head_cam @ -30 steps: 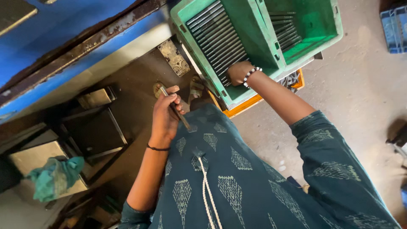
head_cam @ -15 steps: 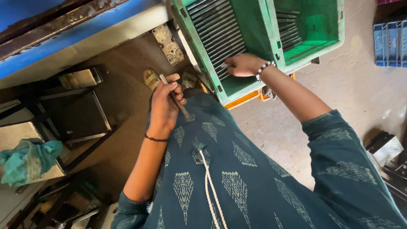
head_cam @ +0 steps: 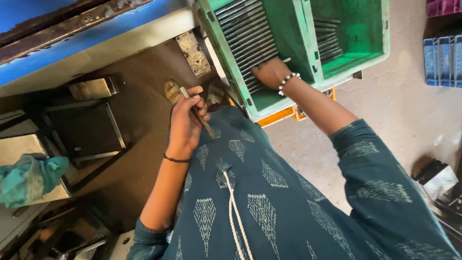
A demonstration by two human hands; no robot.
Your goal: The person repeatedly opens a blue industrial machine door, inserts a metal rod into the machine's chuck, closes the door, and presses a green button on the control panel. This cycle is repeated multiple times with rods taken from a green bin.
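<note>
My left hand (head_cam: 185, 123) is closed around a thin metal rod (head_cam: 198, 114) that slants down to the right above my lap. My right hand (head_cam: 270, 72), with a white bead bracelet on the wrist, reaches into a green plastic crate (head_cam: 288, 33) and rests on a row of grey metal rods (head_cam: 248, 38) lying side by side in its left compartment. The fingers lie over the rods' near ends; whether they grip one is hidden. More rods (head_cam: 328, 38) lie in the right compartment.
An orange crate (head_cam: 281, 116) sits under the green one. A blue machine edge (head_cam: 72, 43) runs along the top left. Metal boxes (head_cam: 91, 130) and a teal cloth (head_cam: 29, 178) lie at left. Blue crates (head_cam: 442, 53) stand at right on the concrete floor.
My right hand has moved from the crate's near edge deeper onto the rods. The left hand with its rod stays in place; the camera has shifted slightly.
</note>
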